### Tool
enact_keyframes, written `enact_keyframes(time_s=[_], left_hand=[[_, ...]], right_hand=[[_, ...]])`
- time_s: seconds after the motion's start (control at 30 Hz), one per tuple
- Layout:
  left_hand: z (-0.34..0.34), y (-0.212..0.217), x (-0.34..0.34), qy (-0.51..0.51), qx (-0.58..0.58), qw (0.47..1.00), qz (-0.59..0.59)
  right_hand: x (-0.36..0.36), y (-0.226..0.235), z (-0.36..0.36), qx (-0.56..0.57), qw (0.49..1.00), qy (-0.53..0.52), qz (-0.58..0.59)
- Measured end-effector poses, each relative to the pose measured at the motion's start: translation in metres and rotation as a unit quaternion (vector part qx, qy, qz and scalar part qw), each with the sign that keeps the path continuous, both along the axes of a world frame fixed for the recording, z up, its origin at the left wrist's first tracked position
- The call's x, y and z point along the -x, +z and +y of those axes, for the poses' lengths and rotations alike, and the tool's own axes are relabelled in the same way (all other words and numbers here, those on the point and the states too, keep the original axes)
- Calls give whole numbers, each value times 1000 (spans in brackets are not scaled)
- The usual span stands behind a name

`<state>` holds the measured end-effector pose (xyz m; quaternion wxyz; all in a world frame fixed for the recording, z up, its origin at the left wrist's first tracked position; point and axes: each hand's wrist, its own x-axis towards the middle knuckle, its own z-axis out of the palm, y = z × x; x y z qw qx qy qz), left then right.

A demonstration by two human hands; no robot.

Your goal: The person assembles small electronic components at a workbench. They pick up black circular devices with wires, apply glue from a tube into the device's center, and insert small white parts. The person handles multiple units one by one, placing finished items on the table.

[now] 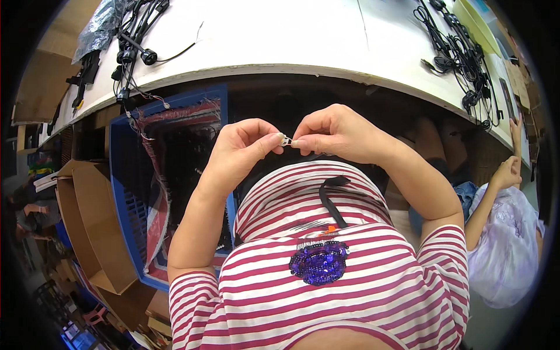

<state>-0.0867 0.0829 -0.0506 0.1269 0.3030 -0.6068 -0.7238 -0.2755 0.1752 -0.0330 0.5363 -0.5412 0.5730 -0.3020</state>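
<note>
As a person in a red-and-white striped shirt looks down, the left hand pinches a small whitish connector just beyond the hem, the right hand closing finger and thumb on its thin wire. Farther off, a blue plastic crate stands at left; black cables lie on a long white table.

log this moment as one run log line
left hand: pinching small white part | right hand: at its right end, grip unclear | white table: black cables on top | left side: blue crate
</note>
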Motion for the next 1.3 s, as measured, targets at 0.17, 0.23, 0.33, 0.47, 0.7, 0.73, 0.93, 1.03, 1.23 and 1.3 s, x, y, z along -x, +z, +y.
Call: enact_keyframes(time_s=[0.17, 0.23, 0.33, 0.47, 0.7, 0.73, 0.93, 1.03, 1.23, 1.3], left_hand=[[1, -1, -1, -7, 15, 1000, -8], [2, -1, -1, -11, 21, 1000, -15], [2, -2, -1, -22, 34, 999, -21], [1, -2, 0, -57, 45, 996, -43], [5, -11, 4, -39, -64, 997, 36], [8, -12, 6, -16, -88, 995, 52], [13, -27, 13, 90, -163, 976, 117], [13, -24, 15, 67, -140, 982, 112], [8, -10, 12, 6, -23, 999, 26], [9, -11, 12, 23, -27, 999, 39]], right_hand=[[3, -12, 1, -59, 990, -45, -123], [3, -10, 2, -71, 989, -40, -127], [3, -10, 3, -79, 988, -40, -126], [3, -14, 6, -65, 990, -54, -109], [4, -16, 5, -95, 975, -56, -191], [4, -18, 5, -99, 970, -56, -216], [-8, -27, 12, 148, 972, -153, -100], [-8, -36, 14, 263, 952, -158, 2], [-1, -31, 10, 225, 967, -118, -6], [-2, -37, 12, 242, 957, -157, -29]])
